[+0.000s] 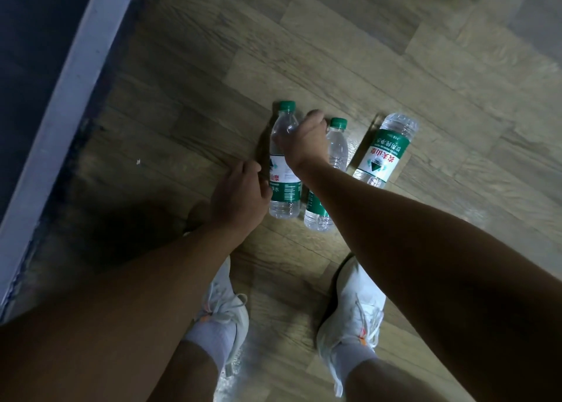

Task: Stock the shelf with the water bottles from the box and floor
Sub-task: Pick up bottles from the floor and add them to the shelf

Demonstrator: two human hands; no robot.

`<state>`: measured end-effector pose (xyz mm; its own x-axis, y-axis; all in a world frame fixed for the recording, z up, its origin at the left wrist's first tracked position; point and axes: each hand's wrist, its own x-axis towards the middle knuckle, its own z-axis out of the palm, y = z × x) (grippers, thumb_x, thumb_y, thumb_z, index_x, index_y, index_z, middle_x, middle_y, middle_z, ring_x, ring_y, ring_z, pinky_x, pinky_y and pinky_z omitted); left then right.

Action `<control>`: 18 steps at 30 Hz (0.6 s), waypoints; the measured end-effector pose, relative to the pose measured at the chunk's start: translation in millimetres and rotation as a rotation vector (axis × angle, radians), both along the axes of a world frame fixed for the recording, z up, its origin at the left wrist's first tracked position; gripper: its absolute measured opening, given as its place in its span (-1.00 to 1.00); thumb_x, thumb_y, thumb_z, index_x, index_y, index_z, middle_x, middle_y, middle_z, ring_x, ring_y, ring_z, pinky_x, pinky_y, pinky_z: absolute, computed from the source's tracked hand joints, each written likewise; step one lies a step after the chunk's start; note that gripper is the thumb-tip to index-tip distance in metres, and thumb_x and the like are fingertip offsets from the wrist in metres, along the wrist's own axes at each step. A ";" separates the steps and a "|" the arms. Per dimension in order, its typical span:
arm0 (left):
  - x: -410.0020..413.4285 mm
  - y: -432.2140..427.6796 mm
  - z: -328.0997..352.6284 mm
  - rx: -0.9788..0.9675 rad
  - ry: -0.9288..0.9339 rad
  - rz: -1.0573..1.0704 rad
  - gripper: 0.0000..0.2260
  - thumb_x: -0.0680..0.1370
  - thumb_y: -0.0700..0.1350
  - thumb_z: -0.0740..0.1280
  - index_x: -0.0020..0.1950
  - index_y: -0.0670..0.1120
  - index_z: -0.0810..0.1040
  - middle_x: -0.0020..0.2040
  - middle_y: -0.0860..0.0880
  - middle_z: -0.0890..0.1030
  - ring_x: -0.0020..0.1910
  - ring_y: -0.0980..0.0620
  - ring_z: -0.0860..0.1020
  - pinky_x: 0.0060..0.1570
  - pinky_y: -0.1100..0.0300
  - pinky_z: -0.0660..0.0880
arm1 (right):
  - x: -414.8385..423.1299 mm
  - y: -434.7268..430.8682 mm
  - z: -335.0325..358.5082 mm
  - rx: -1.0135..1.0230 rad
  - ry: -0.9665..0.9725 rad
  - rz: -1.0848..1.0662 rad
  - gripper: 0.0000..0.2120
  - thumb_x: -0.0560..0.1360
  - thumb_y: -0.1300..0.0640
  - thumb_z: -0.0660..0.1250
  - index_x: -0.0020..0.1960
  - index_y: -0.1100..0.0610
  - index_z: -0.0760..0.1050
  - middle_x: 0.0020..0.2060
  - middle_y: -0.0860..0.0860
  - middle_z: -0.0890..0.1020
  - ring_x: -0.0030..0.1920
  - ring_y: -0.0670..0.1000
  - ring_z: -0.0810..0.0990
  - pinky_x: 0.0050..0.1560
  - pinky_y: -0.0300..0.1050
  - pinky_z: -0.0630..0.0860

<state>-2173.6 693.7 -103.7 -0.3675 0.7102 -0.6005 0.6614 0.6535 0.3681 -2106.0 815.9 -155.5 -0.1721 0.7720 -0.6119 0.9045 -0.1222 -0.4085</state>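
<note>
Three bottles lie on floor [182,97] side by side: left bottle [284,170], middle bottle [338,146], right bottle [383,152] slightly apart; left hand [240,194] just left of left bottle; right hand [304,143] over its upper part; shoes [352,307] nearer; ledge [60,112] far left.

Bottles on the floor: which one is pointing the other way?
The right bottle, lying on its own. Its clear bottom points to the far end, where the left bottle and the middle bottle are green-capped.

Green-capped bottles [285,190]; seemingly white shoes [351,304].
</note>
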 end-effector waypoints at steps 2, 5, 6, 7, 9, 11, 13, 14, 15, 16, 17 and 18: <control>0.0 -2.3 -2.2 -0.006 0.003 0.007 -0.71 0.58 -0.06 0.27 0.27 -0.13 0.44 0.20 -0.12 0.51 0.12 -0.10 0.51 -0.07 0.12 0.42 | -7.8 -3.1 -2.6 -0.019 -0.041 0.078 -0.49 0.57 0.04 0.28 0.39 0.29 0.24 0.28 0.25 0.38 0.11 0.09 0.41 0.08 -0.15 0.35; -2.1 -5.9 -5.9 -0.015 0.021 0.016 -0.70 0.58 -0.07 0.27 0.28 -0.14 0.44 0.19 -0.13 0.51 0.15 -0.11 0.50 -0.05 0.10 0.40 | -14.2 -7.3 -7.3 -0.060 -0.052 0.078 -0.53 0.55 0.00 0.25 0.35 0.25 0.32 0.21 0.22 0.45 0.16 0.18 0.45 0.11 -0.03 0.43; -3.2 -7.2 -7.6 -0.015 0.022 0.019 -0.70 0.58 -0.07 0.27 0.28 -0.14 0.44 0.19 -0.13 0.51 0.15 -0.10 0.50 -0.06 0.10 0.40 | -14.3 -8.9 -8.5 -0.087 -0.053 0.080 -0.47 0.51 -0.03 0.33 0.35 0.25 0.33 0.20 0.20 0.47 0.16 0.16 0.47 0.15 -0.01 0.47; -4.2 -8.5 -9.2 -0.016 0.023 0.023 -0.70 0.58 -0.06 0.27 0.28 -0.14 0.44 0.18 -0.12 0.51 0.14 -0.09 0.50 -0.08 0.11 0.40 | -12.1 -11.0 -10.1 -0.091 -0.065 0.077 -0.40 0.46 -0.06 0.41 0.35 0.25 0.33 0.20 0.19 0.47 0.16 0.13 0.48 0.18 0.01 0.50; -5.7 -11.0 -12.5 -0.016 0.013 0.036 -0.71 0.58 -0.05 0.27 0.27 -0.14 0.44 0.15 -0.12 0.51 0.10 -0.06 0.50 -0.11 0.15 0.35 | -7.4 -13.6 -14.9 -0.076 -0.077 0.080 -0.27 0.37 -0.09 0.52 0.37 0.24 0.31 0.21 0.16 0.46 0.15 0.11 0.51 0.18 0.01 0.52; -7.6 -14.5 -15.2 -0.016 -0.005 0.046 -0.70 0.58 -0.04 0.27 0.27 -0.13 0.43 0.15 -0.12 0.52 0.10 -0.05 0.49 -0.10 0.15 0.36 | -4.3 -15.4 -17.6 -0.067 -0.074 0.074 -0.26 0.33 -0.09 0.55 0.34 0.21 0.32 0.17 0.13 0.49 0.13 0.09 0.52 0.10 -0.03 0.53; -8.3 -17.7 -16.0 -0.024 -0.021 0.047 -0.67 0.59 -0.03 0.26 0.30 -0.13 0.41 0.18 -0.13 0.53 0.12 -0.07 0.51 -0.06 0.13 0.41 | -3.2 -14.2 -17.5 -0.085 -0.060 0.054 -0.34 0.34 -0.05 0.54 0.29 0.19 0.36 0.12 0.11 0.53 0.08 0.08 0.55 0.04 -0.06 0.54; -8.0 -18.8 -14.7 -0.033 -0.034 0.050 -0.66 0.59 -0.01 0.26 0.32 -0.13 0.40 0.19 -0.13 0.53 0.14 -0.07 0.51 -0.03 0.11 0.43 | -1.9 -12.7 -16.3 -0.106 -0.044 0.043 -0.38 0.35 -0.03 0.54 0.27 0.18 0.38 0.10 0.09 0.55 0.06 0.08 0.56 0.03 -0.05 0.55; -8.0 -19.5 -12.3 -0.048 -0.055 0.058 -0.64 0.59 0.00 0.26 0.34 -0.12 0.39 0.21 -0.14 0.53 0.15 -0.08 0.51 0.00 0.10 0.44 | 0.0 -11.1 -13.8 -0.142 -0.031 0.020 -0.41 0.35 -0.01 0.54 0.25 0.18 0.39 0.08 0.07 0.57 0.03 0.06 0.58 0.03 -0.04 0.57; -7.6 -19.8 -9.0 -0.071 -0.086 0.070 -0.61 0.59 0.03 0.26 0.36 -0.11 0.37 0.23 -0.13 0.53 0.17 -0.09 0.51 0.03 0.08 0.45 | 2.5 -9.4 -9.9 -0.176 -0.010 -0.004 -0.42 0.36 0.00 0.54 0.25 0.18 0.39 0.06 0.05 0.57 0.00 0.04 0.58 0.00 -0.06 0.58; -7.0 -19.6 -3.8 -0.099 -0.122 0.083 -0.57 0.59 0.05 0.27 0.39 -0.11 0.35 0.26 -0.13 0.51 0.20 -0.10 0.50 0.07 0.08 0.43 | 5.4 -8.6 -3.5 -0.208 0.002 -0.020 -0.43 0.37 0.01 0.53 0.26 0.18 0.38 0.05 0.02 0.55 -0.03 0.01 0.56 -0.04 -0.10 0.57; -6.6 -19.7 1.7 -0.128 -0.158 0.093 -0.53 0.58 0.08 0.28 0.42 -0.10 0.32 0.31 -0.11 0.49 0.24 -0.10 0.49 0.11 0.09 0.40 | 7.9 -8.0 5.0 -0.228 0.016 -0.031 -0.43 0.39 0.01 0.52 0.27 0.17 0.36 0.02 0.00 0.52 -0.05 -0.02 0.53 -0.09 -0.15 0.54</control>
